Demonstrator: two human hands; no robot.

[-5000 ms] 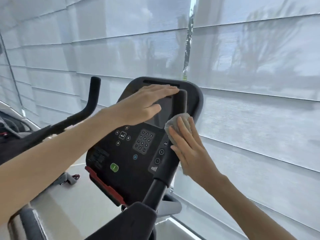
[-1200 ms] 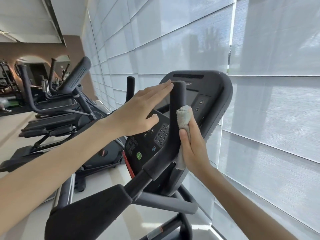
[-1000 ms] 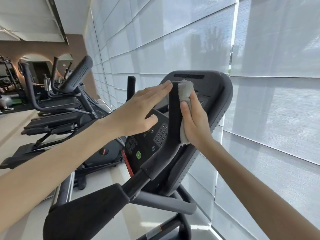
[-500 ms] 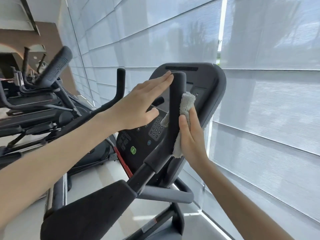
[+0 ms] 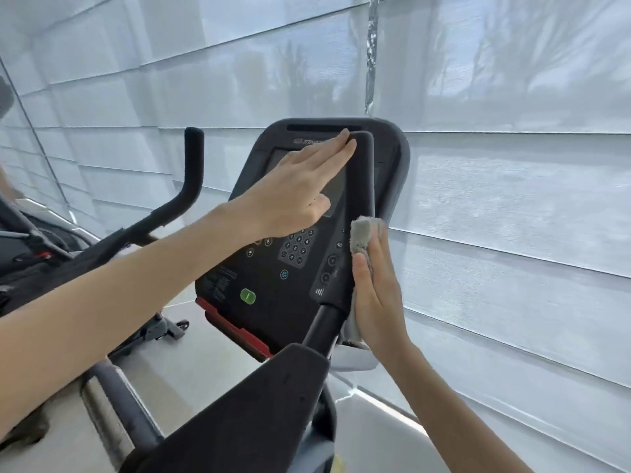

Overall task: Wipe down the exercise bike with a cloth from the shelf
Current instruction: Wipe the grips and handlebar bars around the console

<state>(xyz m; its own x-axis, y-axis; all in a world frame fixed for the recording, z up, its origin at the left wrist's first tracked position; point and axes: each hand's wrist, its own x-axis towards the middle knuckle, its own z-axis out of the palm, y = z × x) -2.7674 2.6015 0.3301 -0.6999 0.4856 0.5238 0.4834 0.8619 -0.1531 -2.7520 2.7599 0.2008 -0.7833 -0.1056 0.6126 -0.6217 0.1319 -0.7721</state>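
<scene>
Crossing in front of console (image 5: 276, 302), R handlebar (image 5: 362, 179); blinds (image 5: 512, 216) behind.

Pale pleated window blinds (image 5: 512, 216) fill the whole background in stacked horizontal folds, with dim tree silhouettes (image 5: 300, 80) showing through the fabric. A narrow vertical gap (image 5: 371, 56) between two blind panels shows blurred outdoor green. At far left, part of a neighbouring dark machine (image 5: 34, 254) with a small red detail (image 5: 42, 255); below, a light, smooth floor (image 5: 211, 339) with a grey wheeled foot (image 5: 164, 331) resting on it, owner unclear.
</scene>
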